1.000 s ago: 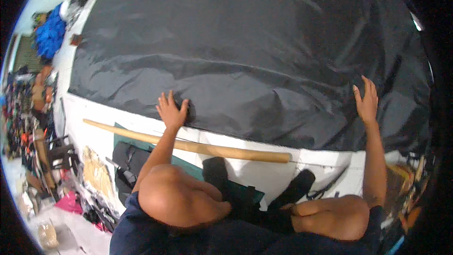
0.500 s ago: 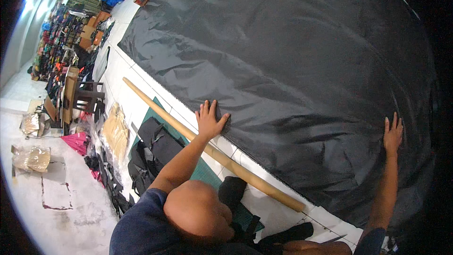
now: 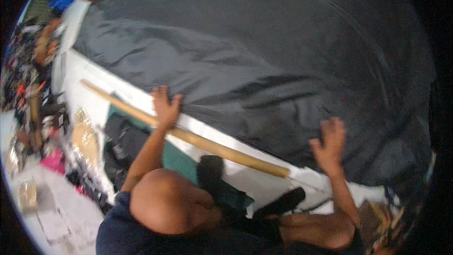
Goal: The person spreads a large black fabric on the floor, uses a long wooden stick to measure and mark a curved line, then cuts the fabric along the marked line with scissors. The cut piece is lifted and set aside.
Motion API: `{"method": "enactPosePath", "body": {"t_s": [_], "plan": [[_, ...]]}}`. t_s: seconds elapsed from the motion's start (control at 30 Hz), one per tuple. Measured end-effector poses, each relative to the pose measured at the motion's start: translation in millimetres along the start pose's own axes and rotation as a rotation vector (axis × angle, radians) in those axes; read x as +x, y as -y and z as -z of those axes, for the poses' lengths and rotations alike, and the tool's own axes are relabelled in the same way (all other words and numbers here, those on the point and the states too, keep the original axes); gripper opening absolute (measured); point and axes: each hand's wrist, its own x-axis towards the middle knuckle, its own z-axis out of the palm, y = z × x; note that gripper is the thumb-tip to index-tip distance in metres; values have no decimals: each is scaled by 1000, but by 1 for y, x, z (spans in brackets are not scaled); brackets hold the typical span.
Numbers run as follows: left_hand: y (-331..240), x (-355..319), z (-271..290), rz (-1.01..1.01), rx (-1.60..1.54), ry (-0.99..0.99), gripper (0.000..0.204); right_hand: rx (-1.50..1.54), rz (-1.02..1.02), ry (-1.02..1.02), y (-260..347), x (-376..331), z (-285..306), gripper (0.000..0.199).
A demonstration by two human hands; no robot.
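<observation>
The left hand (image 3: 166,107) shows on my feed at the near edge of the black sheet (image 3: 245,42), a broad, softly shiny spread rippled with ridges and creases. Its fingers are spread. The right hand (image 3: 330,145), blurred, is splayed too, over the sheet's near right part; I can't tell whether it's touching. Both forearms reach forward, backs of the hands up. Closer in, a smooth tan tube (image 3: 226,153) slants partly over a green mat (image 3: 179,163).
</observation>
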Motion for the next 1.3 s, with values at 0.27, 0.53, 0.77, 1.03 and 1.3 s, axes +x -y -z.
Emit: {"method": "enactPosePath", "body": {"t_s": [0.27,0.53,0.77,1.03,1.3], "plan": [[26,13,10,-108,147,-109,77,13,55,47,-1,-103,-48,72],[46,41,15,385,-114,-131,90,17,259,-48,16,-95,-34,51],[25,33,-18,308,-135,-39,86,-112,143,59,-4,-114,-30,51],[-6,38,-48,745,-1031,158,50,-128,244,37,6,-113,-40,45],[68,31,8,694,-599,-309,61,75,327,-50,23,-85,-14,48]]}}
